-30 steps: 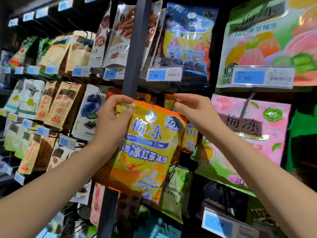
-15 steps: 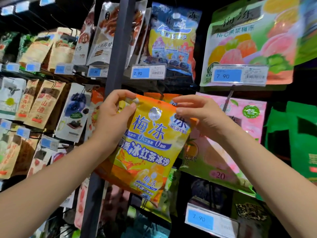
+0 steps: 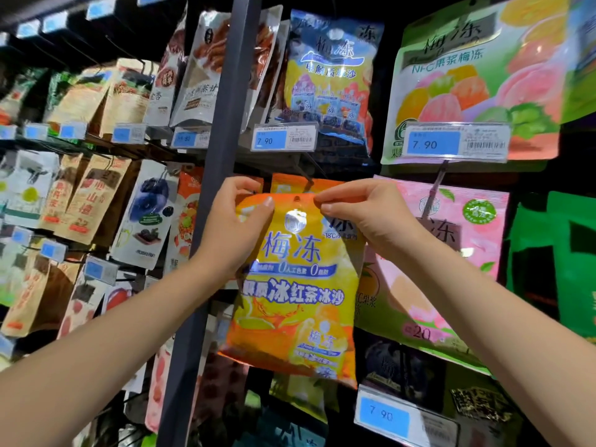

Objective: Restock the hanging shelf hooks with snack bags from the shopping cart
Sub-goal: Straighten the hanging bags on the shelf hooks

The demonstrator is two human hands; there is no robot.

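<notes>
Now: the orange bag point(image 3: 290, 285) is held up against the shelf front, face to the camera. Its long axis runs top to bottom, roughly upright.

Left hand point(image 3: 232, 227) is at the bag's top left corner and pinches it, thumb on the front, the other fingers point(image 3: 238, 185) curled behind. Right hand point(image 3: 364, 217) is at the top edge on the other side; its fingers point(image 3: 325, 198) pinch the seal between thumb and forefinger.

The hang hole point(image 3: 296, 199) sits mid-way along the bag's top edge, between the two grips, with the right pinch the nearer one.

A thin hook wire point(image 3: 304, 174) slants down from under the price tag point(image 3: 283, 138), which is above the bag. The wire's tip ends just above the bag's top edge, a shade right of the hole. I cannot tell whether the tip is at the hole; it does not look threaded.

A second orange bag point(image 3: 287, 185) peeks out behind the top edge, apparently on that same hook. A pink bag point(image 3: 451, 237) hangs just right of the held bag, partly behind it. The cart is not in view.

Judgement: the step is threading. The hole wants a small lift and a nudge right to meet the tip, then a push back along the wire. The right hand likely steers while the left keeps the top edge taut.
</notes>
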